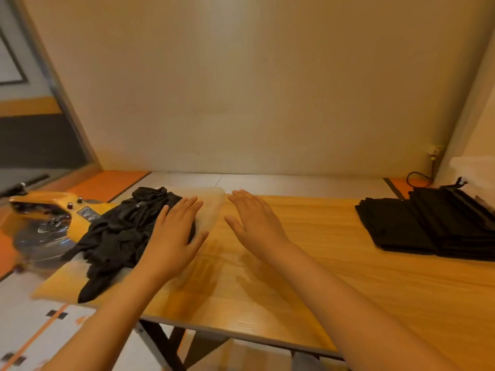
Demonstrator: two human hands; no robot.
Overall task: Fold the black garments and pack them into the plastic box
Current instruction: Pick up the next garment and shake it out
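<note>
While both of your hands are flat, with fingers spread and nothing in them, you seem to be about to start a new piece. Your left hand (174,236) is at the edge of the messy black pile (120,231). Your right hand (255,220) is over the smooth wooden table (321,277). Next, I think you must pull one soft, floppy piece out and lay it flat. The pile lies on a shiny see-through sheet (211,207). The folded stack (401,226), neat and square, sits far right by the cloudy plastic box (474,167).
</note>
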